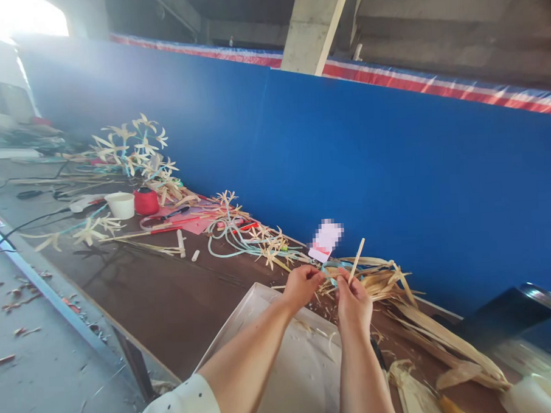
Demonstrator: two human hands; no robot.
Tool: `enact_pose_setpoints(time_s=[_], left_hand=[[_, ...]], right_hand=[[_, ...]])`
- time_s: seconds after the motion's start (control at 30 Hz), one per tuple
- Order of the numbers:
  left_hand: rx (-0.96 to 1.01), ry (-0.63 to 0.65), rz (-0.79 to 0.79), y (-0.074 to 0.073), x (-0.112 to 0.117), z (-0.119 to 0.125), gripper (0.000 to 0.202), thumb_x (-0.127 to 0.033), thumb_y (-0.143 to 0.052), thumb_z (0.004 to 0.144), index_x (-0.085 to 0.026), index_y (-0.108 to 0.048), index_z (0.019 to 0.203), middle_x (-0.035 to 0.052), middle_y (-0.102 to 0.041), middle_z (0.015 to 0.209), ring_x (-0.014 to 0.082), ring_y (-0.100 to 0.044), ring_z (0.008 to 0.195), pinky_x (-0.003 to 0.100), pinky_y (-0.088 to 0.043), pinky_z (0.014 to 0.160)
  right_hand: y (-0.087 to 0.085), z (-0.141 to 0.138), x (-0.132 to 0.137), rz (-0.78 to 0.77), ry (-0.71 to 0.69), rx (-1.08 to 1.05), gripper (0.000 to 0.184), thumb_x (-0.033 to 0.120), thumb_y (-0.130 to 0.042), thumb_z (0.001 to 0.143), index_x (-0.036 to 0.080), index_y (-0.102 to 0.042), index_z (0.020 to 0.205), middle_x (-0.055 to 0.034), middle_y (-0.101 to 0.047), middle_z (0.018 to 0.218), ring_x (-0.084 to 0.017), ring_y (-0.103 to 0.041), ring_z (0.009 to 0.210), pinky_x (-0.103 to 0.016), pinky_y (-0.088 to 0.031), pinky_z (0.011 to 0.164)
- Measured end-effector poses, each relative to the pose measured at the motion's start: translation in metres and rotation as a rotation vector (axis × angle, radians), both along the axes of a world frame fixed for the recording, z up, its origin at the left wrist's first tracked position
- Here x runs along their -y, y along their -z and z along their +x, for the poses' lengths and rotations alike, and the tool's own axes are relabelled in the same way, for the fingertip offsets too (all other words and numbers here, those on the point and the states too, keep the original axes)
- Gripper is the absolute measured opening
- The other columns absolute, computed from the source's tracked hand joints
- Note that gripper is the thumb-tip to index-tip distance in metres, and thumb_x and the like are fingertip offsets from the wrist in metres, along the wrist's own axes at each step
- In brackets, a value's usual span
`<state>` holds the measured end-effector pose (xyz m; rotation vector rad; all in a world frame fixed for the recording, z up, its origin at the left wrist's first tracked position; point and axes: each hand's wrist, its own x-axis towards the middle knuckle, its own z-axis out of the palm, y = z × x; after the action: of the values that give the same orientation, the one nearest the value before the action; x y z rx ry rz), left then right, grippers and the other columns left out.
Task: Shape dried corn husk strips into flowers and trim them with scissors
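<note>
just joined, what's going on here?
A person is working by hand at a cluttered table. The right hand holds a thin pale stick, tilted up; the left hand is close beside it, its grip too small to make out. A shallow tray lies under the forearms, dry leaves to the right, pale flowers to the left.

Single view, from wearer's head, facing forward and steeply down. Forearms (250,366) rise from bottom edge, nearest lens; left hand (301,287) and right hand (355,303) a little below and right of center, close up. Tray (301,367) close beneath. Counter (147,297) recedes toward upper left. Panel (393,183) behind counter, top edge slanting down rightward; pillar (311,28) above, farther off. Floor (36,369) at lower left.
</note>
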<state>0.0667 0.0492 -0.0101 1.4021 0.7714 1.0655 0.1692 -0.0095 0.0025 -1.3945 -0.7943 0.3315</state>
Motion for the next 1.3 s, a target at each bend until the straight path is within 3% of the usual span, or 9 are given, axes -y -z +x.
enact_pose_setpoints(time_s=[0.2,0.37,0.63,0.83,1.07,1.3], left_hand=[[0.006,-0.02,-0.004,0.0,0.002,0.0,0.028,-0.041,-0.054,0.075,-0.014,-0.06,0.074,-0.0028,-0.051,0.057,0.0067,-0.043,0.046,0.018,-0.035,0.042],[-0.017,-0.053,0.065,-0.002,0.004,-0.001,0.028,-0.04,-0.054,0.076,-0.013,-0.06,0.074,-0.0028,-0.05,0.056,0.007,-0.043,0.05,0.018,-0.036,0.046],[-0.016,-0.039,0.061,0.002,0.001,0.0,0.032,-0.042,-0.049,0.079,-0.013,-0.062,0.075,-0.0018,-0.052,0.056,0.0079,-0.045,0.049,0.019,-0.036,0.047],[0.047,0.004,0.011,-0.001,0.0,-0.003,0.035,-0.043,-0.046,0.08,-0.013,-0.063,0.084,0.0031,-0.061,0.073,0.0091,-0.051,0.056,0.018,-0.039,0.047],[-0.034,0.038,0.038,-0.005,0.004,-0.004,0.035,-0.045,-0.06,0.069,-0.013,-0.065,0.083,-0.0014,-0.054,0.06,0.007,-0.044,0.049,0.018,-0.036,0.046],[-0.042,-0.009,0.079,-0.004,0.002,-0.006,0.028,-0.04,-0.057,0.072,-0.013,-0.064,0.073,-0.0018,-0.055,0.06,0.0081,-0.047,0.055,0.019,-0.039,0.053]], right_hand=[[-0.003,-0.008,0.001,0.052,-0.11,-0.104,0.045,0.042,-0.069,0.063,0.018,-0.065,0.101,0.0036,-0.055,0.063,-0.008,-0.038,0.048,-0.02,-0.029,0.043],[-0.003,-0.011,0.002,0.041,-0.175,-0.107,0.044,0.043,-0.07,0.063,0.017,-0.064,0.098,0.0047,-0.054,0.062,-0.007,-0.036,0.047,-0.02,-0.028,0.043],[-0.001,-0.011,0.001,0.036,-0.135,-0.066,0.049,0.047,-0.069,0.061,0.016,-0.064,0.099,0.0056,-0.052,0.056,-0.008,-0.04,0.045,-0.021,-0.03,0.043],[-0.002,-0.01,0.002,0.049,-0.066,-0.06,0.048,0.047,-0.07,0.059,0.016,-0.065,0.096,0.0046,-0.054,0.057,-0.01,-0.044,0.048,-0.022,-0.034,0.044],[-0.002,-0.006,0.002,0.031,-0.05,0.008,0.041,0.046,-0.07,0.061,0.017,-0.066,0.09,-0.0006,-0.063,0.072,-0.015,-0.054,0.062,-0.025,-0.041,0.056],[-0.004,-0.007,0.006,-0.032,-0.035,0.138,0.046,0.049,-0.067,0.061,0.015,-0.068,0.091,-0.003,-0.065,0.073,-0.019,-0.055,0.068,-0.028,-0.042,0.062]])
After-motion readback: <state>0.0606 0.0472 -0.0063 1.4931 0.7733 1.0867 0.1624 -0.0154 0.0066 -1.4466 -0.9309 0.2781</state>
